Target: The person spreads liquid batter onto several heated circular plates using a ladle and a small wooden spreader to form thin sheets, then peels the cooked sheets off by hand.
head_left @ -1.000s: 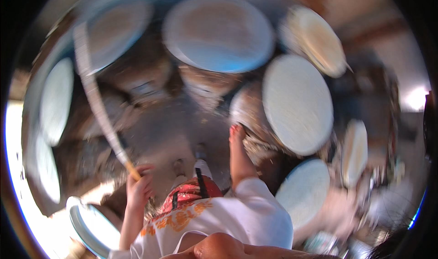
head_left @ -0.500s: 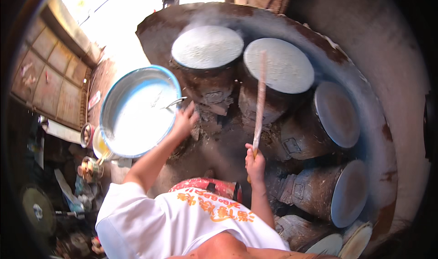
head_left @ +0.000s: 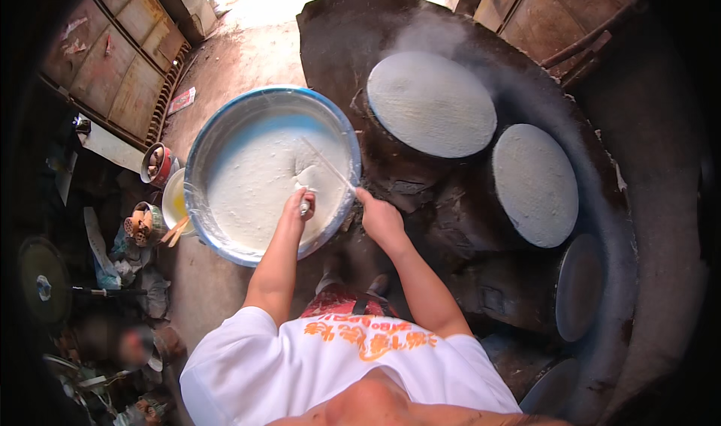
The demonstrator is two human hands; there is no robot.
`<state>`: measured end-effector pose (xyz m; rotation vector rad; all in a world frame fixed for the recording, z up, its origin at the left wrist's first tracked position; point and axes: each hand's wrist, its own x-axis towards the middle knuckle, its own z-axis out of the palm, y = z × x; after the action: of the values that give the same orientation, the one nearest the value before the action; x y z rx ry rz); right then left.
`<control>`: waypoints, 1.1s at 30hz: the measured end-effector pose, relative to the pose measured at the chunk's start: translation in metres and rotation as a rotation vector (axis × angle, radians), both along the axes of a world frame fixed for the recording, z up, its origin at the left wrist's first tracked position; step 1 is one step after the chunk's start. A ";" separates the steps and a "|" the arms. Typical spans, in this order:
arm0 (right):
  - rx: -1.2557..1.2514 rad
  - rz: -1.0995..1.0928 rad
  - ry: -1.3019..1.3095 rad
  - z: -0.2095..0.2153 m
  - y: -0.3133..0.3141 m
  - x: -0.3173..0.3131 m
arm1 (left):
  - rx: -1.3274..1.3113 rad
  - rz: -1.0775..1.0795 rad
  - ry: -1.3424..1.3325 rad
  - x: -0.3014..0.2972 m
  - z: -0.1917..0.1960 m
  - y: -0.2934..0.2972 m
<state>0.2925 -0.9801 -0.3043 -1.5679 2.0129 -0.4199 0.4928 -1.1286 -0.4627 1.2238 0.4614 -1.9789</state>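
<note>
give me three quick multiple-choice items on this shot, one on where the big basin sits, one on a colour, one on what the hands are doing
1. Where is the basin of white batter relative to the steaming round griddles?
A. To their left
B. To their right
C. On top of one

2. What colour is the person's shirt?
A. Black
B. White with orange print
C. Green

3. What is the right hand doing?
A. Resting flat on a griddle
B. Gripping a thin stick whose far end lies over the batter
C. Hanging empty at the side

Key: 1 A, the basin lies left of the near griddle and of the second griddle. 2 B, the shirt is white with orange marks on the front. 3 B, the stick slants from that hand over the batter, while the left hand holds a small tool in the basin.
</note>
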 end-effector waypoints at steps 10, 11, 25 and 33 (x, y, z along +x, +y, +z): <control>0.195 0.067 0.117 0.011 -0.012 0.015 | -0.583 -0.586 -0.490 0.032 0.110 0.017; 0.194 0.055 0.102 0.014 -0.008 0.015 | -0.560 -0.631 -0.436 0.038 0.113 0.004; 0.234 -0.087 0.093 0.005 -0.062 0.028 | -0.411 -0.654 -0.402 0.033 0.037 -0.078; 0.122 -0.195 -0.313 -0.043 -0.013 0.062 | -0.173 -0.158 0.121 -0.035 0.074 -0.016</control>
<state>0.3547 -0.9929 -0.3474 -1.1575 1.9116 -0.5677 0.4577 -1.1449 -0.3885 1.0641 0.2524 -2.1857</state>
